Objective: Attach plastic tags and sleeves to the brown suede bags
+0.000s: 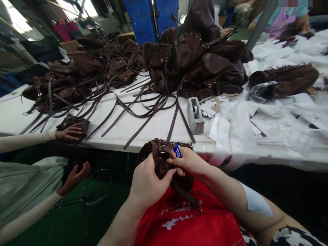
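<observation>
A dark brown bag [160, 167] with metal rings is held at the table's front edge, close against the red apron [205, 222]. My left hand [147, 184] is closed on the bag's near left side, its thumb pressed toward the middle. From the right, my right hand [192, 161] pinches the bag's fabric near a ring. A small blue object with white print [176, 150] sticks up from the same hand's fingers; its lower end is hidden. A brown strap [188, 198] with a metal end hangs over the apron.
Brown bags [200, 68] and long straps [140, 114] are heaped on the white table [112, 135]. A tape dispenser [196, 116] stands near white wrapping [243, 133]. At left, a co-worker's hand [69, 134] rests on another bag; their other hand [75, 177] is below the edge.
</observation>
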`<act>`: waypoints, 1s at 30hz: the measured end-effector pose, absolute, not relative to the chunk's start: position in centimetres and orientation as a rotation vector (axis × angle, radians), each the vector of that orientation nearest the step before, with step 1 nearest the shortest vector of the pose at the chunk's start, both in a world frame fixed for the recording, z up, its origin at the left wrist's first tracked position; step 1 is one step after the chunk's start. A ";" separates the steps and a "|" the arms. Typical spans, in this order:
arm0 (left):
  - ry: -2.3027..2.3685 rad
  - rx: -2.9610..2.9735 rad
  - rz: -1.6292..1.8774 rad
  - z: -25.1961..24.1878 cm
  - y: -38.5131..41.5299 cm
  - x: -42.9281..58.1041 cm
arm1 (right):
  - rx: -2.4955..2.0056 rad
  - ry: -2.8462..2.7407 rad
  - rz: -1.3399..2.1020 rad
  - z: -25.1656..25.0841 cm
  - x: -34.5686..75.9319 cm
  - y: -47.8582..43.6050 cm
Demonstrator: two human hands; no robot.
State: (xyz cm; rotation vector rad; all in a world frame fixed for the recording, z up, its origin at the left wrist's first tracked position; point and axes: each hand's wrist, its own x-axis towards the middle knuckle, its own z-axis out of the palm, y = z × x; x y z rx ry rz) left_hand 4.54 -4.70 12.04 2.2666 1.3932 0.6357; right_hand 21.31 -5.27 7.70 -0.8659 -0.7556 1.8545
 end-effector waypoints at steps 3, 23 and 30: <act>1.547 2.368 0.445 12.6 -5.0 5.2 | -0.861 -0.776 1.813 7.5 21.2 -5.4; 1.792 2.850 0.673 11.3 -4.5 4.6 | -1.509 -1.534 1.003 9.6 23.6 -5.4; 1.726 2.943 0.687 11.2 -4.5 4.3 | -1.574 -1.678 0.937 10.4 23.6 -5.4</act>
